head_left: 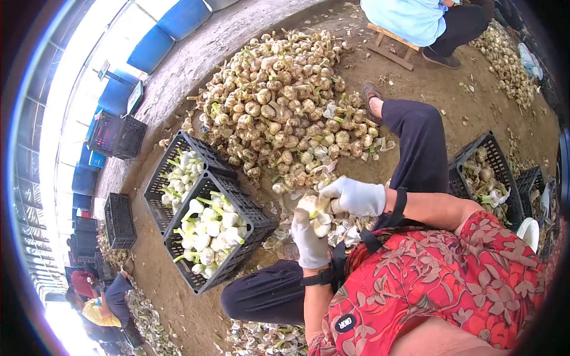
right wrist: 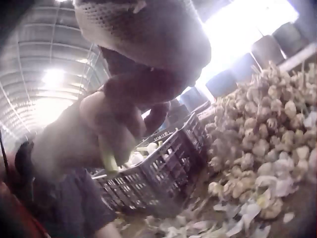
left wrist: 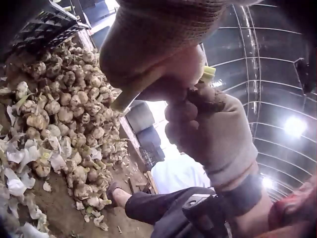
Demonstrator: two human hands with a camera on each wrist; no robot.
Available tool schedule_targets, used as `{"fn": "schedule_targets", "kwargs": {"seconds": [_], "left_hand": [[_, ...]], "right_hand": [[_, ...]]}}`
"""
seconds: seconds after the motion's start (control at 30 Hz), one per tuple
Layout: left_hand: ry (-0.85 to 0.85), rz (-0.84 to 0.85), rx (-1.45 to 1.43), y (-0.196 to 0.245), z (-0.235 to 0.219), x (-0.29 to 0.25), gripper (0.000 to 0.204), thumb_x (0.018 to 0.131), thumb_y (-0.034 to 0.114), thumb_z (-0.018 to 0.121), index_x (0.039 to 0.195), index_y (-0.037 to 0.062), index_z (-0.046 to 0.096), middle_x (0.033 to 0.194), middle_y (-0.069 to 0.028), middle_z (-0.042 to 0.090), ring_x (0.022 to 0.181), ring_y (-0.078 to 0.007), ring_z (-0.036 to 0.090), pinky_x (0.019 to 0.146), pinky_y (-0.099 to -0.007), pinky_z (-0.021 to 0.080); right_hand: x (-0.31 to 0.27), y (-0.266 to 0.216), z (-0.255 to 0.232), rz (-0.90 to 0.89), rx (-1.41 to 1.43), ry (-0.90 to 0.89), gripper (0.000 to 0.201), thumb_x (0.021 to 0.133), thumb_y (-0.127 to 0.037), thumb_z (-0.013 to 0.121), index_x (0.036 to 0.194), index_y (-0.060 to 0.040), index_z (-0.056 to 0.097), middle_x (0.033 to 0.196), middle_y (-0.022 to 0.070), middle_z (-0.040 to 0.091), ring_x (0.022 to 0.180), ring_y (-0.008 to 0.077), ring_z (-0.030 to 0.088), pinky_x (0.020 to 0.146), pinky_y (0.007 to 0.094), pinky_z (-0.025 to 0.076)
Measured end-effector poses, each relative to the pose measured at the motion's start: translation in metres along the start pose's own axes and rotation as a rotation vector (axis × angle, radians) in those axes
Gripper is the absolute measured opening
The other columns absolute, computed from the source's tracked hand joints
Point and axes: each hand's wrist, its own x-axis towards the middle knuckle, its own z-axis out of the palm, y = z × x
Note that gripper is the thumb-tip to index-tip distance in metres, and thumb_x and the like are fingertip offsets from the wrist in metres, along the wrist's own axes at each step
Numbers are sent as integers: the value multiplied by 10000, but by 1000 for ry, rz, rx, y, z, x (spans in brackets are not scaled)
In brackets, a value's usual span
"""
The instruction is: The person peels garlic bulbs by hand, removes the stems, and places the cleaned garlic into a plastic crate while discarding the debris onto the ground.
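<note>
Both hands wear white gloves and meet in front of the body over garlic. My left hand (head_left: 310, 242) grips peeled garlic bulbs (head_left: 322, 226), whose cut green stems (left wrist: 132, 92) stick out past the fingers in the left wrist view. From the other side my right hand (head_left: 360, 197) pinches at the garlic, thumb and fingers curled together. In the left wrist view the right hand (left wrist: 218, 136) has dark, soiled fingertips right against the bulb. Fingers partly hide the garlic in every view.
A large heap of unpeeled garlic (head_left: 285, 107) lies ahead, with loose skins around it. Two black crates (head_left: 252, 237) of peeled white garlic stand left of it. Another crate (head_left: 519, 204) is at the right. A person in a light blue shirt (head_left: 407, 21) sits beyond on a stool.
</note>
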Motion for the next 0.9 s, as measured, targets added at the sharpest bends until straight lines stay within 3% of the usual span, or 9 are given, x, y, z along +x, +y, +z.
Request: {"fn": "schedule_targets", "kwargs": {"seconds": [0.07,0.33,0.47,0.53,0.57,0.67,0.8,0.83,0.9], "left_hand": [[-13,-129,-79,6,-7,-1,476,953,443,516,1134,4,559,916,-78,645,662,-110,603,514,-211,461],[-316,-230,-14,7,-20,-1,601,900,559,543,1167,21,543,864,-75,601,555,-122,509,435,-238,388],[-300,-249,-75,6,-9,-11,481,879,396,632,1150,13,529,798,-92,614,507,-101,535,398,-191,414],[-294,-286,-45,2,-13,-8,566,807,440,709,1109,-3,524,788,-91,612,533,-113,564,416,-203,440],[-344,-285,-13,2,-14,-7,590,788,448,728,1106,-6,524,786,-86,612,540,-116,571,419,-203,443],[-450,-321,29,7,-7,-13,648,740,401,772,1153,-32,526,834,-77,635,618,-129,610,512,-223,492],[-458,-371,166,9,6,-18,576,743,277,756,1172,-47,550,925,-77,662,776,-147,642,701,-269,526],[-478,-360,212,11,11,-18,565,744,261,755,1171,-47,550,935,-76,662,792,-147,644,716,-270,524],[-549,-386,265,11,13,-13,583,754,214,748,1223,-48,521,1024,-88,650,873,-153,642,779,-277,518]], "right_hand": [[5,23,-5,2,552,-55,116,823,-118,649,881,-18,659,688,19,633,531,101,577,491,245,468],[18,19,-15,-36,735,52,96,843,-102,630,878,-13,641,713,38,627,561,100,565,494,234,437],[40,22,-29,-118,537,126,113,847,-88,588,906,-9,644,757,45,646,620,104,594,540,234,462],[38,6,-27,-80,78,225,135,846,-92,572,922,-15,654,771,42,653,623,95,586,553,239,463],[56,31,-29,-310,-194,296,147,836,-45,542,925,-18,655,779,28,651,668,93,592,572,262,478],[45,2,-26,-13,-15,251,176,812,-35,534,932,-2,658,754,23,650,684,92,579,594,272,477],[65,15,-25,-178,-245,366,223,826,-78,548,992,25,656,766,161,669,679,173,584,647,339,473],[68,12,-24,-98,-162,433,230,825,-98,555,986,29,661,774,187,665,693,193,594,666,346,477],[80,14,-31,-120,-195,507,195,835,-107,578,956,20,665,771,119,665,696,152,591,646,313,471]]}}
